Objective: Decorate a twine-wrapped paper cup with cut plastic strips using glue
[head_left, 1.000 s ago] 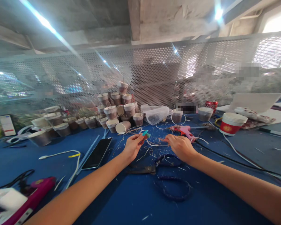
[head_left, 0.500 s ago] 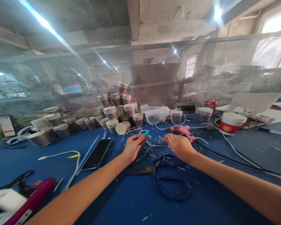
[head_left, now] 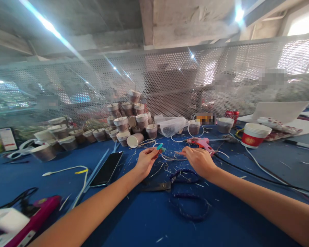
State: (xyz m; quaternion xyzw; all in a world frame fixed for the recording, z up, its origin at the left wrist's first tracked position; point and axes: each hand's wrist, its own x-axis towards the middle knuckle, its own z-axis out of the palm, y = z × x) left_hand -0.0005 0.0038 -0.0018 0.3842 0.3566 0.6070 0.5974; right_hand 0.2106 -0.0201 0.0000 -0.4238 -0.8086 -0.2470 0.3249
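One small greenish piece (head_left: 163,150) is in the left hand (head_left: 146,161), whose grip pinches it over the counter (head_left: 134,223). The right hand (head_left: 200,160) faces it across a gap; whether its grip holds anything cannot be told. Nearby lie one pair of scissors (head_left: 165,186), one glue gun (head_left: 199,141) and, leftward, one flat phone (head_left: 107,168).

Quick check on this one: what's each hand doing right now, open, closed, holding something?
Left hand: closed, pinching a small greenish piece.
Right hand: fingers bent; whether it holds anything cannot be told.
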